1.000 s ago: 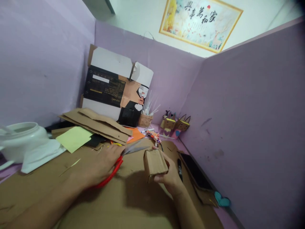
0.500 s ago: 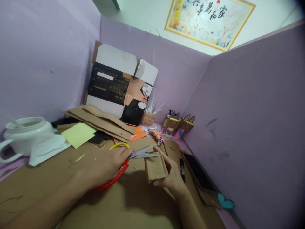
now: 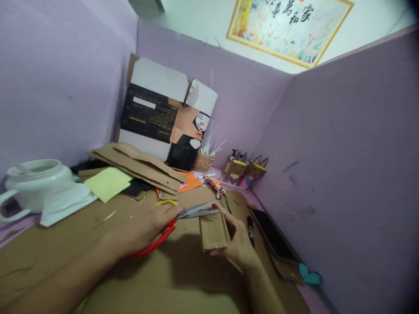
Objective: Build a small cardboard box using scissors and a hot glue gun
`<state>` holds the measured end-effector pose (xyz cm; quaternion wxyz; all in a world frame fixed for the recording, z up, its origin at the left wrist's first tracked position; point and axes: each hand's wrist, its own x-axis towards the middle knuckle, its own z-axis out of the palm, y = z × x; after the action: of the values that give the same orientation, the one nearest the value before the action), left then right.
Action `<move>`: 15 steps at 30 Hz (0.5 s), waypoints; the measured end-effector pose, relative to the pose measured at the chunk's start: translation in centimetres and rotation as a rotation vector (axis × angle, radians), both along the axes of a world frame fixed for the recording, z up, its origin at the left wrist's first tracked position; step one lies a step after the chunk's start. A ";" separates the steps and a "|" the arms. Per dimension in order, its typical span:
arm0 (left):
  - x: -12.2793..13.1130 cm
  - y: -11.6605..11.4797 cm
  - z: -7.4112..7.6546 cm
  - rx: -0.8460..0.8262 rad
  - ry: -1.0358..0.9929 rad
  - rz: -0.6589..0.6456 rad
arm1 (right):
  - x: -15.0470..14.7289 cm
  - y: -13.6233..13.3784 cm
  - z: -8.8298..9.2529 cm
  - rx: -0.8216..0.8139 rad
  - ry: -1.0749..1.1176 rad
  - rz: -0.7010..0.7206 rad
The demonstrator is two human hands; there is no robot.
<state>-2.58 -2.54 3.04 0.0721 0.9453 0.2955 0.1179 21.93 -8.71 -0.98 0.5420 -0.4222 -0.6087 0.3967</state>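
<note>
My left hand [image 3: 145, 226] is closed around the red and yellow handles of a pair of scissors [image 3: 183, 216]. The grey blades point right and lie at the top edge of a small brown cardboard piece [image 3: 213, 231]. My right hand [image 3: 240, 244] grips that piece from the right side, fingers curled around it, just above a large sheet of brown cardboard [image 3: 98, 261] that covers the table.
A white jug [image 3: 32, 183] and white paper sit at the left. A green sheet [image 3: 108, 183], stacked cardboard strips [image 3: 137, 163] and a flattened box [image 3: 160, 117] lie behind. A black marker [image 3: 250, 231], a phone [image 3: 271, 237] and small cardboard figures [image 3: 245, 170] stand by the right purple wall.
The scissors moved right until the blades reached the top of the cardboard piece. My right hand tilted the piece slightly and lowered it. The view shifted a little.
</note>
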 end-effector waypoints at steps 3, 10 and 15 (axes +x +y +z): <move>0.1 -0.1 0.1 0.015 0.005 0.003 | -0.1 0.0 0.1 0.010 0.000 0.007; 0.3 0.1 -0.8 0.109 -0.002 0.013 | -0.2 0.0 0.2 0.010 -0.002 -0.006; 0.1 0.6 -1.6 0.100 -0.055 0.020 | -0.1 0.1 0.0 0.012 0.013 -0.014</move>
<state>-2.53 -1.98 1.40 0.0316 0.9412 0.2965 0.1590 21.83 -8.65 -0.95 0.5512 -0.4205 -0.6048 0.3919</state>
